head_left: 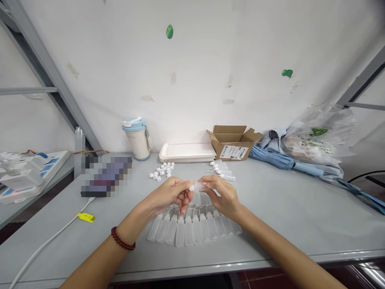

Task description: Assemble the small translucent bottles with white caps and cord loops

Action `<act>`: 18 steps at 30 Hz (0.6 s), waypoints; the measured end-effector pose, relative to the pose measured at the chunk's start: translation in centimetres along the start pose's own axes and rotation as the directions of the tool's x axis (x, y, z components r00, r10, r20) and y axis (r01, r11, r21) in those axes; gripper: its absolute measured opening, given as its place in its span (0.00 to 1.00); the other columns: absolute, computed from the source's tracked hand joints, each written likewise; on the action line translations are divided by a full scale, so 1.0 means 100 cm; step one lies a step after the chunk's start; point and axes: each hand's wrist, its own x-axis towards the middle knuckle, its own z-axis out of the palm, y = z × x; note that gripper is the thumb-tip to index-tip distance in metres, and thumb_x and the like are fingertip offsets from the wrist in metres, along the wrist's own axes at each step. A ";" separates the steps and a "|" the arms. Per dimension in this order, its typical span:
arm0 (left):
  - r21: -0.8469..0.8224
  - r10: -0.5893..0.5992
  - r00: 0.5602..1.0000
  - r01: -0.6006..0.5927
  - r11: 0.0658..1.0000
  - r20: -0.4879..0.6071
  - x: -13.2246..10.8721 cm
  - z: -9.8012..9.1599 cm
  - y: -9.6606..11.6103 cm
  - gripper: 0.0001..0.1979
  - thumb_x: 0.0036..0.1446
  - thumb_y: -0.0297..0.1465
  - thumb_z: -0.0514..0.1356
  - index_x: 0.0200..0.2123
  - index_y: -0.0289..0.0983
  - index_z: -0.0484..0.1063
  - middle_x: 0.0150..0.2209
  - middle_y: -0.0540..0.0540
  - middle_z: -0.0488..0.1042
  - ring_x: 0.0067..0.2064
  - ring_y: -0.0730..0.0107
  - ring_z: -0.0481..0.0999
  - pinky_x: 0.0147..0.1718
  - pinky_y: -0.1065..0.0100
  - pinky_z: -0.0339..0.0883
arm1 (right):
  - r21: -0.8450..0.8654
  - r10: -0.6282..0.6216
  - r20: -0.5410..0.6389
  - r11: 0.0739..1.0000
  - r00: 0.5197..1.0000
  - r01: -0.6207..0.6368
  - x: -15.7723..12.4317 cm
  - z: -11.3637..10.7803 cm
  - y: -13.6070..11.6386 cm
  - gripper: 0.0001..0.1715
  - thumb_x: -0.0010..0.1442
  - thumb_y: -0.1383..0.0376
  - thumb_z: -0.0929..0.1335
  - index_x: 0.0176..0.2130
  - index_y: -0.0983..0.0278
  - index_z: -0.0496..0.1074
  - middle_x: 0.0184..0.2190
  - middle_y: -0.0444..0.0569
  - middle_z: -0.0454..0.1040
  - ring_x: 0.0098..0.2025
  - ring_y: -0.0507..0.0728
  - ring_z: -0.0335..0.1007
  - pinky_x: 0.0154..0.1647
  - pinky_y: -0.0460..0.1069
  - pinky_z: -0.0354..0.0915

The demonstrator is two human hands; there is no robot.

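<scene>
Between my hands is a small translucent plastic bottle [198,186], lying about level. My right hand [221,192] grips its body from the right. My left hand [174,192] pinches a white cap [191,188] at the bottle's left end; whether it is threaded on I cannot tell. Just below, a row of several similar bottles [189,233] lies on the table, with thin loops at their necks. Beyond my left hand is a scatter of loose white caps [162,170]. A few bottles with white tips [221,168] lie past my right hand.
Along the wall stand a cream and blue cup [136,140], a stack of white trays [189,151] and an open cardboard box [234,146]. A folded blue umbrella [273,156] and plastic bag [319,136] lie right. A cable [54,237] crosses the table's left side.
</scene>
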 end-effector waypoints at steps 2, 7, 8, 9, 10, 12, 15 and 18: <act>0.017 0.012 1.000 -0.012 1.000 0.007 0.000 -0.001 0.001 0.22 0.56 0.46 0.56 0.22 0.33 0.69 0.17 0.49 0.68 0.17 0.75 0.68 0.18 0.72 0.63 | -0.003 -0.002 0.008 1.000 1.000 0.002 -0.001 0.000 0.001 0.12 0.59 0.76 0.62 0.40 0.60 0.62 0.34 0.51 0.75 0.34 0.53 0.73 0.32 0.48 0.69; 0.262 0.231 0.963 -0.191 0.946 -0.135 0.001 0.002 0.002 0.13 0.50 0.39 0.62 0.26 0.34 0.71 0.22 0.49 0.71 0.25 0.71 0.72 0.26 0.70 0.67 | -0.053 0.057 0.014 0.997 0.998 -0.056 -0.006 0.002 0.006 0.08 0.60 0.71 0.64 0.41 0.61 0.64 0.33 0.50 0.75 0.33 0.54 0.73 0.31 0.48 0.69; 0.301 0.279 0.944 -0.219 0.928 -0.175 0.001 0.004 0.002 0.11 0.49 0.38 0.63 0.27 0.35 0.71 0.23 0.49 0.72 0.26 0.70 0.73 0.27 0.70 0.68 | -0.050 0.082 0.020 0.995 0.996 -0.081 -0.006 0.002 0.007 0.07 0.60 0.70 0.65 0.41 0.61 0.64 0.33 0.50 0.76 0.32 0.54 0.73 0.31 0.48 0.69; 0.324 0.316 0.926 -0.240 0.915 -0.206 0.002 0.004 0.002 0.10 0.48 0.36 0.64 0.28 0.35 0.72 0.25 0.49 0.72 0.27 0.69 0.73 0.28 0.69 0.68 | -0.042 0.112 0.025 0.993 0.993 -0.110 -0.006 0.002 0.007 0.07 0.60 0.69 0.65 0.40 0.61 0.64 0.33 0.50 0.76 0.32 0.54 0.74 0.31 0.48 0.69; 0.335 0.339 0.914 -0.255 0.907 -0.223 0.003 0.005 0.002 0.09 0.47 0.36 0.64 0.29 0.35 0.72 0.26 0.49 0.73 0.29 0.69 0.74 0.28 0.69 0.69 | -0.031 0.140 0.029 0.990 0.990 -0.139 -0.006 0.002 0.008 0.06 0.60 0.69 0.65 0.40 0.61 0.64 0.33 0.50 0.76 0.33 0.54 0.74 0.32 0.48 0.69; 0.329 0.354 0.911 -0.275 0.903 -0.210 0.004 0.005 0.001 0.10 0.48 0.36 0.64 0.31 0.35 0.73 0.30 0.47 0.74 0.30 0.68 0.74 0.29 0.69 0.69 | -0.018 0.183 0.023 0.983 0.983 -0.183 -0.005 0.002 0.007 0.06 0.59 0.69 0.66 0.39 0.61 0.65 0.34 0.51 0.76 0.33 0.54 0.74 0.33 0.49 0.70; 0.312 0.293 0.941 -0.231 0.922 -0.169 0.006 0.003 -0.001 0.15 0.54 0.41 0.58 0.32 0.33 0.73 0.31 0.44 0.75 0.29 0.69 0.74 0.28 0.68 0.70 | -0.007 0.195 -0.003 0.981 0.981 -0.195 -0.003 0.002 0.007 0.06 0.59 0.70 0.67 0.38 0.62 0.65 0.33 0.51 0.75 0.35 0.55 0.74 0.35 0.49 0.70; 0.311 0.230 0.958 -0.169 0.935 -0.172 0.008 0.002 -0.004 0.21 0.58 0.45 0.53 0.28 0.32 0.72 0.25 0.45 0.73 0.23 0.71 0.72 0.24 0.69 0.67 | 0.002 0.175 -0.008 0.985 0.985 -0.175 -0.003 0.001 0.008 0.08 0.58 0.71 0.67 0.38 0.62 0.65 0.33 0.51 0.75 0.35 0.55 0.74 0.35 0.50 0.70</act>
